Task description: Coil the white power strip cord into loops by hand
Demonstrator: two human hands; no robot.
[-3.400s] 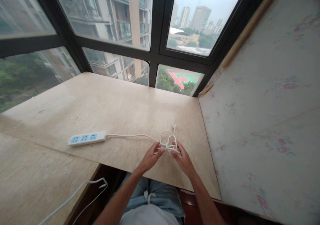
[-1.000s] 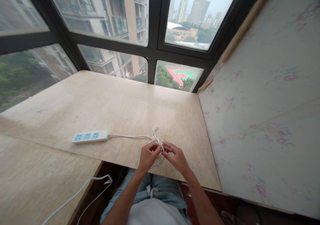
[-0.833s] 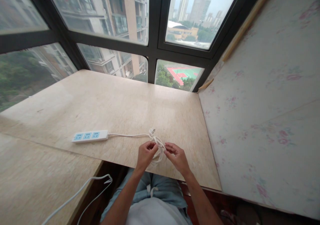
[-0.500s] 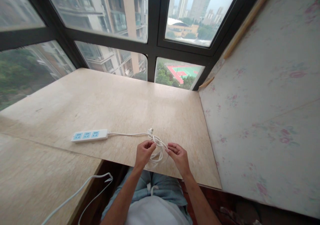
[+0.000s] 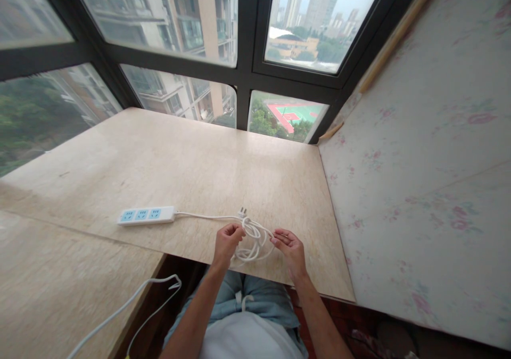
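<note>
A white power strip (image 5: 146,215) with blue sockets lies on the beige stone sill (image 5: 191,172). Its white cord runs right into a loose bundle of loops (image 5: 255,238) near the sill's front edge, with the plug (image 5: 241,212) poking out at the top. My left hand (image 5: 227,240) is closed on the left side of the bundle. On the right side, my right hand (image 5: 288,244) pinches a loop. The bundle rests on the sill between both hands.
Dark-framed windows (image 5: 247,39) rise behind the sill. A flowered panel (image 5: 419,178) closes off the right side. Another white cable (image 5: 131,300) hangs below the sill edge at the lower left. My lap in blue cloth (image 5: 255,300) is under the sill.
The hands have drawn apart. The cord, held tight and raised between them a second ago, now spreads in wider loops lying on the sill, and the plug has dropped lower.
</note>
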